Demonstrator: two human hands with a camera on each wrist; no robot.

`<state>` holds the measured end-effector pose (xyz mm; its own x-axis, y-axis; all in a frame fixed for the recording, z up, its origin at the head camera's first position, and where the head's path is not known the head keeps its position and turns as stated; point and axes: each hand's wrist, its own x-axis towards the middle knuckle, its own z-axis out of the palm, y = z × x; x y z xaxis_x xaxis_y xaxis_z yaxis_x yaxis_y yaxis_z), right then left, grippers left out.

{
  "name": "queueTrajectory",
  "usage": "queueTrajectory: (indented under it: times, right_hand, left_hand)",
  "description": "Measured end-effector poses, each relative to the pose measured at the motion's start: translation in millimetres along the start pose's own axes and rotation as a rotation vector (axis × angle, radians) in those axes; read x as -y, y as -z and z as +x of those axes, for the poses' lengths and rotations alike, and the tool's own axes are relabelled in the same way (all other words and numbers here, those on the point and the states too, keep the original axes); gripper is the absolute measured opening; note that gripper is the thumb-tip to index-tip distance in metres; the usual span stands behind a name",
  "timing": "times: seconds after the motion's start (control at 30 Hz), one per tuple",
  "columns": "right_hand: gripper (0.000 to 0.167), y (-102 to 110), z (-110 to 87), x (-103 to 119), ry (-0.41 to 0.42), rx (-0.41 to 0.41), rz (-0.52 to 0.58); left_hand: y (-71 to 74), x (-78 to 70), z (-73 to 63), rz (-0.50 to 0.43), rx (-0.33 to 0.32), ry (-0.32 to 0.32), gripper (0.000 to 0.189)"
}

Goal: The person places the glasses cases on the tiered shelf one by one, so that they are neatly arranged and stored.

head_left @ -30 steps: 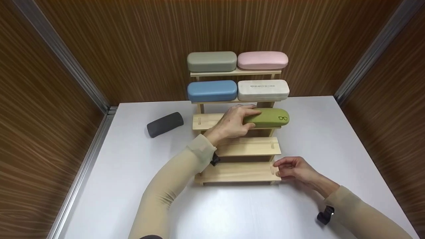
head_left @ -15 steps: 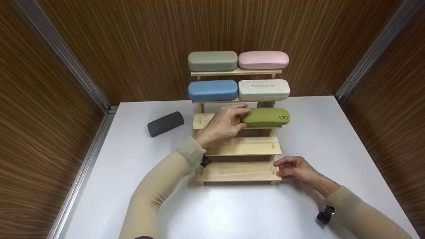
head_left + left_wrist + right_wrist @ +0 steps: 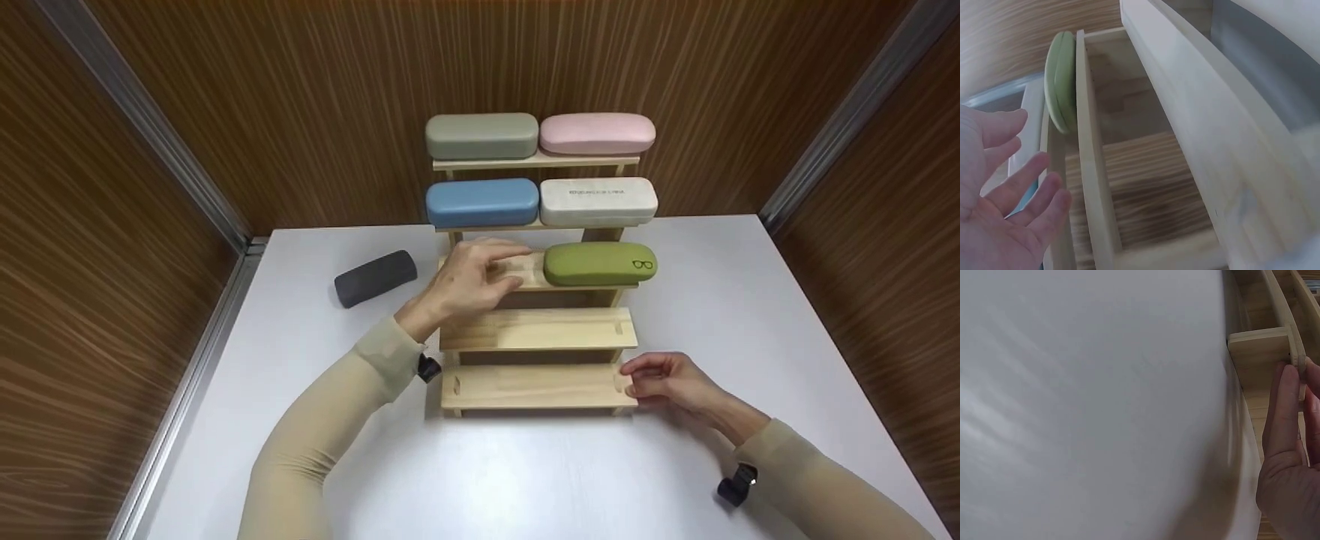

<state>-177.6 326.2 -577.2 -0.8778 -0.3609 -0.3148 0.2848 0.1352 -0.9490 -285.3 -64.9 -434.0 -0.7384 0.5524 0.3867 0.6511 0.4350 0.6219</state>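
An olive-green glasses case (image 3: 600, 264) with a small spectacles print lies at the right end of the middle step of a wooden display rack (image 3: 540, 388). To its left, over the same step, my left hand (image 3: 469, 281) holds nothing, thumb and fingers apart. The left wrist view shows that hand's fingers (image 3: 1044, 199) spread, apart from the green case (image 3: 1062, 81). Down at the bottom step, my right hand (image 3: 671, 384) pinches the right end of the board. From the right wrist, its thumb and fingers (image 3: 1286, 410) are seen about the board's edge.
Higher steps bear a grey-green case (image 3: 481, 136), a pink case (image 3: 597, 133), a blue case (image 3: 482, 203) and a white case (image 3: 598, 202). A dark grey case (image 3: 376, 278) lies tilted on the white table (image 3: 300, 337), left of the rack. Wood-grain panels (image 3: 480, 60) enclose the table.
My left hand has let go of the green case and drawn back to the left. The green case stays on its step. My right hand keeps its grip on the rack.
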Motion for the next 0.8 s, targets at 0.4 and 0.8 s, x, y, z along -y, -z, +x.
queueTrajectory:
  times: [0.4, 0.8]
  right_hand:
    - [0.029, 0.6, 0.3, -0.3, 0.005, 0.012, 0.010]
    - [0.032, 0.1, 1.6, -1.1, 0.027, 0.008, 0.013]
  left_hand:
    - [28.2, 9.0, -25.0, 0.025, -0.082, -0.031, 0.035]
    - [51.1, 30.6, -53.8, 0.032, -0.147, 0.020, 0.031]
